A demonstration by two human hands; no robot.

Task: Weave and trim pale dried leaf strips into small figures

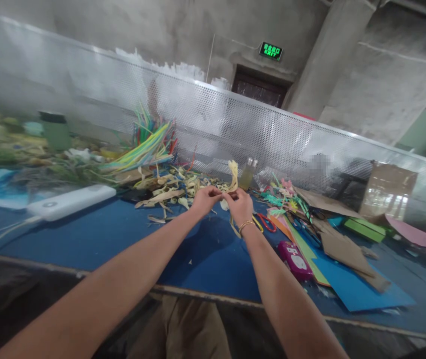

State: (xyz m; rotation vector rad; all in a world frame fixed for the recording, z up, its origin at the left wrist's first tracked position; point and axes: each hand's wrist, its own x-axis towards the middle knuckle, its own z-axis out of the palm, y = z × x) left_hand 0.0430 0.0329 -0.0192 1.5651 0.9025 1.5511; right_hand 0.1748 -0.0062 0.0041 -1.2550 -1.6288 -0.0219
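My left hand point(206, 199) and my right hand point(240, 204) meet fingertip to fingertip above the blue table. Both are closed in a pinch on a pale, dried husk strip point(233, 172), which looks like corn husk. Its top end stands up behind my right fingers, and a thin tail hangs below; the exact pinching point is partly hidden. A pile of dried husk pieces point(168, 192) lies beyond and left of my left hand. Beside my right wrist are red looped handles point(267, 223), perhaps of scissors, with a yellow loop next to them.
A white elongated device point(73, 202) with a cable lies at left. Colourful pipe cleaners point(149, 144) stand behind the pile. To the right are a purple box-like item point(295, 260), blue paper point(362, 291) and brown cardboard point(343, 247). A perforated metal partition point(213, 119) borders the far edge.
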